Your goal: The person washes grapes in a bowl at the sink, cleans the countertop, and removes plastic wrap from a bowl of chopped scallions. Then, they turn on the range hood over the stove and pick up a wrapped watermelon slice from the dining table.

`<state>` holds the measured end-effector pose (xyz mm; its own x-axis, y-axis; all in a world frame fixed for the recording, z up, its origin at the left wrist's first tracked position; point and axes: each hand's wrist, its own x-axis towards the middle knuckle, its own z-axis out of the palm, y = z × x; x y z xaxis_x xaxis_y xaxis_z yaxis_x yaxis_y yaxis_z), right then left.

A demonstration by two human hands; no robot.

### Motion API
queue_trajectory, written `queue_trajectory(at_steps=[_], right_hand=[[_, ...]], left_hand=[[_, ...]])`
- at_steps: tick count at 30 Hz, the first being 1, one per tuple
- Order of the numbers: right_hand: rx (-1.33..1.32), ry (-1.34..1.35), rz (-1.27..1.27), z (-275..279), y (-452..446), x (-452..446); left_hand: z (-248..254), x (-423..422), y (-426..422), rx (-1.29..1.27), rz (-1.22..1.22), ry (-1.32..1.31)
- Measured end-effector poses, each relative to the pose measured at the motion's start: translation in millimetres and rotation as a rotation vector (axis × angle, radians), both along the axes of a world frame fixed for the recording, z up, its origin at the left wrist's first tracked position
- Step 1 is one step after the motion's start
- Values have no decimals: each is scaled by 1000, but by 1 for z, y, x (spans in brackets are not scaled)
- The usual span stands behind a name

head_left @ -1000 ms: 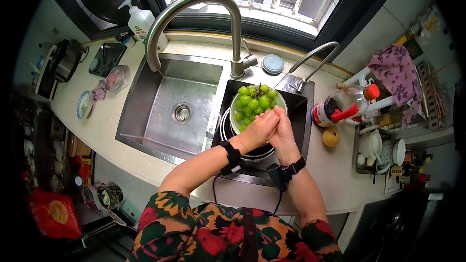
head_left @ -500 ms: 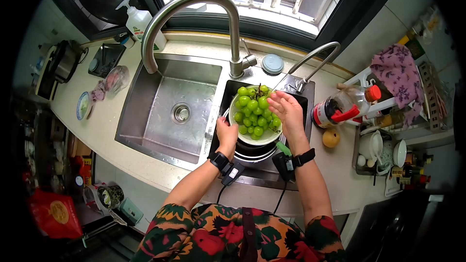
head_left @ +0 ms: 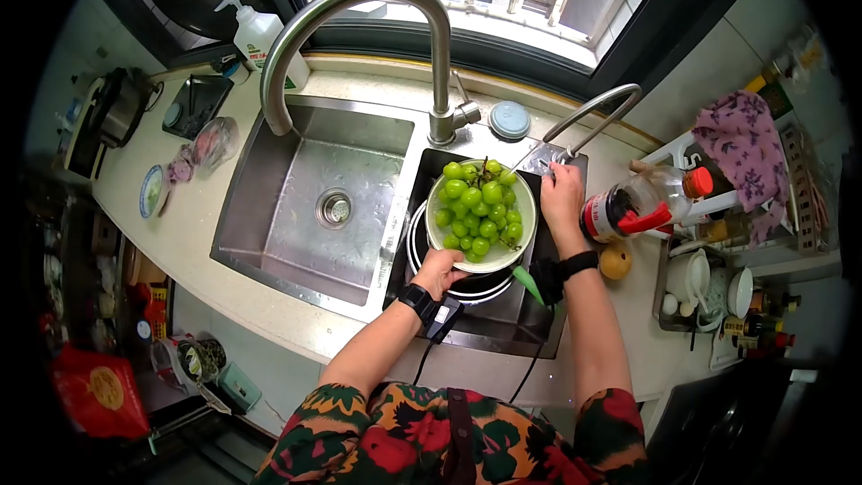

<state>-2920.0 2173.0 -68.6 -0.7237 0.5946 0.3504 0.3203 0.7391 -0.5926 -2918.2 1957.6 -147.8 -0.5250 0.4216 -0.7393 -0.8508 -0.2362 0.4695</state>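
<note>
A pale round bowl [head_left: 499,257] full of green grapes [head_left: 476,208] is held over the right sink basin. My left hand [head_left: 440,271] grips its near rim, thumb on the edge, with the other fingers partly hidden below. Metal pots [head_left: 416,247] stand in the basin beneath the bowl. Off to the bowl's right, my right hand [head_left: 563,198] has its fingers closed at the base of the thin curved tap [head_left: 567,154].
The large faucet [head_left: 440,63] arches over the left basin [head_left: 314,189]. A red-capped bottle [head_left: 669,184], a jar with a red handle [head_left: 611,214] and a round yellowish fruit [head_left: 615,261] stand on the right counter. A blue-grey lid [head_left: 510,119] lies behind the sink.
My hands were together over the grapes, then came apart. My left hand has moved to the bowl's near rim. My right hand has moved right to the thin tap.
</note>
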Motion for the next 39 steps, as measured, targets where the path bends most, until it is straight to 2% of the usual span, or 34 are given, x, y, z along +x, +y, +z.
queue_trajectory(at_steps=[1, 2, 5, 8, 14, 17, 19, 20, 22, 23, 25, 26, 28, 30, 32, 35, 39], right_hand=[[177, -135, 15, -1, 2, -3], [176, -133, 16, -3, 2, -5], [478, -234, 5, 3, 1, -12], [600, -292, 33, -9, 17, -19], [770, -405, 127, -16, 24, -35], [704, -506, 93, -13, 20, -34], [399, -364, -47, 4, 11, -29], [402, -364, -44, 5, 12, -27], [153, -251, -144, 4, 16, -23], [154, -247, -142, 2, 18, -22], [-82, -114, -117, -4, 20, -20], [-81, -109, -116, -11, 12, -16], [85, 240, -122, -24, -15, 2], [-55, -59, -121, -41, -25, 30], [-319, -497, 7, -39, -27, 48], [-435, -374, 0, -50, -23, 62], [-481, -231, 93, -34, -27, 80]], left_hand=[[3, -1, 0, -19, -26, 16], [5, -1, 1, -20, -25, 18], [5, 0, 0, -43, -53, 50], [32, -1, -2, -47, -100, 92], [38, 2, -4, -158, -48, 185], [32, 1, -7, -188, -94, 156], [31, 1, -11, -174, -110, 157], [31, 0, -12, -162, -129, 160], [28, 0, -13, -147, -138, 168], [27, 1, -14, -140, -144, 173], [31, 3, -14, -134, -147, 181], [34, 4, -14, -149, -144, 157], [33, 4, -12, -156, -133, 142], [24, 4, -16, -77, -134, 152], [30, 4, -18, -59, -125, 151], [41, 11, -22, -60, -143, 171], [46, 31, -29, -8, -42, 138]])
